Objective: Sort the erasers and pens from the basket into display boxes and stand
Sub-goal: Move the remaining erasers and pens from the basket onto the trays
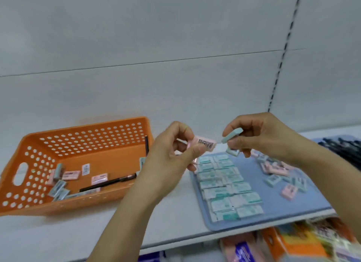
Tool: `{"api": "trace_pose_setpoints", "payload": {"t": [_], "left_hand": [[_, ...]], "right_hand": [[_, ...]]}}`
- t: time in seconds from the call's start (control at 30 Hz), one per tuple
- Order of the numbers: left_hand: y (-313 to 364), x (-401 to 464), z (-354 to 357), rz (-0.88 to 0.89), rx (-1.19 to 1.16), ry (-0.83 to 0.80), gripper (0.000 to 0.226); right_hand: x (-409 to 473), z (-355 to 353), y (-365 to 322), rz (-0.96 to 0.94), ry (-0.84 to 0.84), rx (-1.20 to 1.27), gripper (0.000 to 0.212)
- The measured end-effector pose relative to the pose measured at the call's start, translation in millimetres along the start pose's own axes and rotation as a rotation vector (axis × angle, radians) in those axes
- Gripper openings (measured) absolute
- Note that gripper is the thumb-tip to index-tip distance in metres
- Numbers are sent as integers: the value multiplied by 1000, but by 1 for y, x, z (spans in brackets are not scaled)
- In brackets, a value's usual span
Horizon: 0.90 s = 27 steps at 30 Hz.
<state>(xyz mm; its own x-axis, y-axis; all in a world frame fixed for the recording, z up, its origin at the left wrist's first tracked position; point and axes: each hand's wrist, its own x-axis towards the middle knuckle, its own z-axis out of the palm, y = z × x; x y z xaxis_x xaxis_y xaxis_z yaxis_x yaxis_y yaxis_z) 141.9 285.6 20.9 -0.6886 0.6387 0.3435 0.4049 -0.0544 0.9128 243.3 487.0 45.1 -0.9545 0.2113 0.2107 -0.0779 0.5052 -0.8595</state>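
Two hands up over the white shelf point(175, 218), both holding erasers. Left hand point(172, 162) pinches a pink eraser point(204, 142) between thumb and fingers, label side showing. Right hand point(259, 136) has fingers curled round a green eraser point(232, 135), tilted, and a second green eraser point(233, 151) sits just under it at the fingertips; can't tell exactly how that one is gripped. The hands are near each other, the erasers apart.

Orange basket point(23, 154) on the left of the shelf, with holes in its walls. Inside: several loose pink and green erasers, mostly in the near left corner, plus a black pen point(109, 182) lying flat on the floor of it and another dark pen point(146, 146) leaning against the far right corner.

Blue tray point(252, 166) on the right. Green erasers point(226, 185) lie flat in two neat columns on its left half. Mixed pink and green erasers point(281, 175) scattered loose on its right half. Dark pens point(343, 150) blurred at far right. Colourful packs point(293, 242) on the shelf below.
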Motion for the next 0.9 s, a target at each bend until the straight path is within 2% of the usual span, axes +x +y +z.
{"api": "trace_pose_setpoints", "payload": {"t": [0.17, 0.27, 0.33, 0.43, 0.53, 0.63, 0.73, 0.83, 0.9], "left_hand": [[-12, 11, 91, -82, -16, -169, 18], [-25, 25, 128, -156, 88, -286, 18], [-30, 34, 149, -182, 193, -366, 19], [-35, 46, 172, -233, 349, -456, 20], [-42, 51, 183, -304, 405, -516, 14], [-48, 47, 186, -362, 361, -472, 14], [-48, 37, 187, -376, 278, -355, 19], [-47, 25, 190, -388, 211, -399, 30], [-49, 22, 192, -367, 304, -412, 36]], "right_hand": [[-43, -72, 61, 251, -16, -253, 14], [-61, -91, 85, 421, -125, -445, 12], [-67, -94, 96, 471, -212, -536, 13], [-69, -90, 110, 456, -267, -592, 18], [-73, -89, 122, 423, -178, -584, 26], [-85, -92, 130, 410, -40, -428, 21], [-97, -94, 135, 402, 7, -331, 18], [-102, -92, 142, 358, 40, -396, 22], [-103, -90, 145, 323, 58, -466, 20]]}}
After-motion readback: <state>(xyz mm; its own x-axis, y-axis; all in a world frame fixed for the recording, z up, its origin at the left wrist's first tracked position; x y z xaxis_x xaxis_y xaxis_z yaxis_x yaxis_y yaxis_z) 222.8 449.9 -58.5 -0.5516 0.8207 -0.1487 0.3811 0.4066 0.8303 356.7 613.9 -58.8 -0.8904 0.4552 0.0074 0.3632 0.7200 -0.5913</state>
